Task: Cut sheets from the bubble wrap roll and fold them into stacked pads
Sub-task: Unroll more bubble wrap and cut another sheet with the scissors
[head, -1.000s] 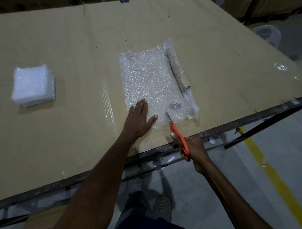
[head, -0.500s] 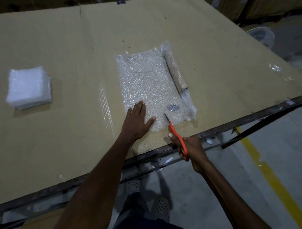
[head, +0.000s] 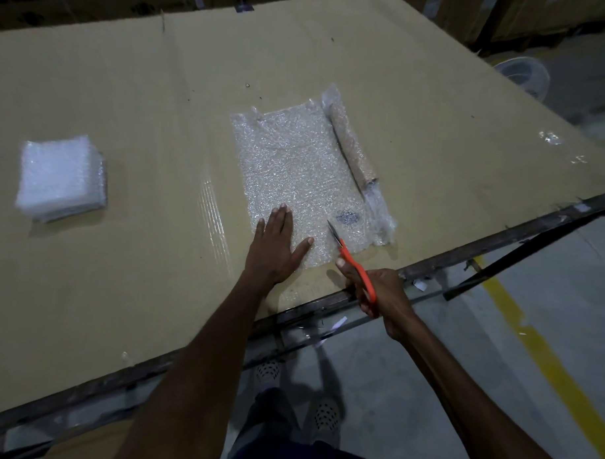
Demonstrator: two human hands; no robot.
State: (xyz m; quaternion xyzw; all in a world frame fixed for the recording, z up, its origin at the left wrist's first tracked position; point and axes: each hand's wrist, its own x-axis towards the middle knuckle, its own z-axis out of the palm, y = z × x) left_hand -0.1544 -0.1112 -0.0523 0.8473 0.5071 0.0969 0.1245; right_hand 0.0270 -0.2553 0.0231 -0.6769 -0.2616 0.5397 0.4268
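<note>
A sheet of bubble wrap lies unrolled on the cardboard-covered table, still joined to the thin roll along its right side. My left hand presses flat on the sheet's near left corner, fingers straight. My right hand grips orange-handled scissors at the table's near edge. Their blades point up into the sheet's near edge, just right of my left thumb. A stack of folded white bubble wrap pads sits far to the left on the table.
The table's dark metal frame edge runs diagonally in front of me. A yellow floor line lies to the right. A round clear container stands on the floor beyond the table's right corner. Small plastic scraps lie near the table's right edge.
The scissors have edged slightly forward into the sheet's near edge. My left hand stays pressed on the sheet. The view has shifted a little.
</note>
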